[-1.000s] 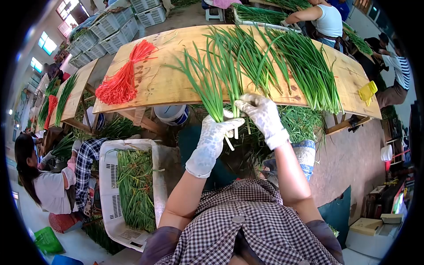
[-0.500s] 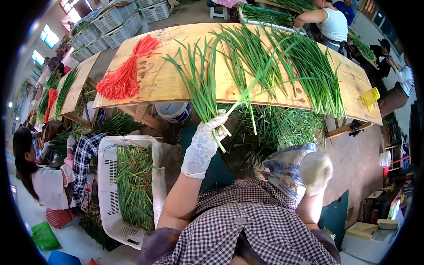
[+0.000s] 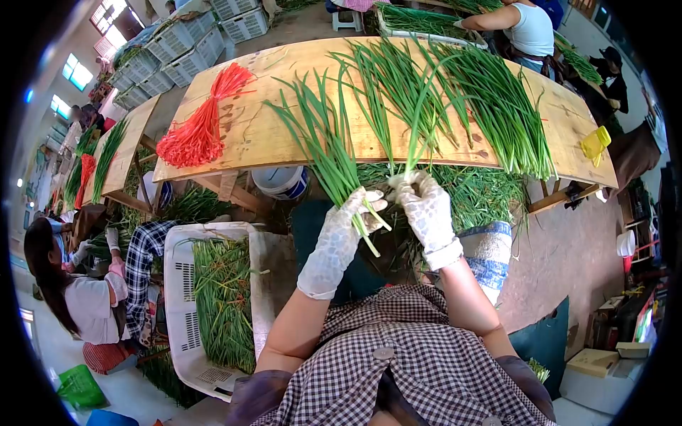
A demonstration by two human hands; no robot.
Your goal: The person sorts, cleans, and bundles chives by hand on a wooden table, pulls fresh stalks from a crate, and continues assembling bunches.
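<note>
Head view: your left hand (image 3: 342, 228), gloved, is closed around a bunch of green stalks (image 3: 323, 142); the leafy tops fan up over the near edge of the table (image 3: 266, 142), and the pale cut ends stick out below the fingers. Your right hand (image 3: 428, 216), also gloved, is just beside it, thumb and fingers pinched on the pale lower end of a stalk (image 3: 416, 138) whose leaf runs up over the table; whether it grips more than one, cannot tell. On the table, beyond your right hand, lies a loose spread of stalks (image 3: 405, 82), and right of that a thicker pile (image 3: 501, 117). Red ties (image 3: 190, 131) lie in a bundle toward the table's left end; a yellow object (image 3: 595, 144) sits near its right end. Below, left of you: a white crate (image 3: 179, 298) holding green leaves (image 3: 222, 305). A bucket (image 3: 279, 183) stands under the table. Further left, a co-worker (image 3: 92, 305) sits, gloved, near another table (image 3: 128, 160).
</note>
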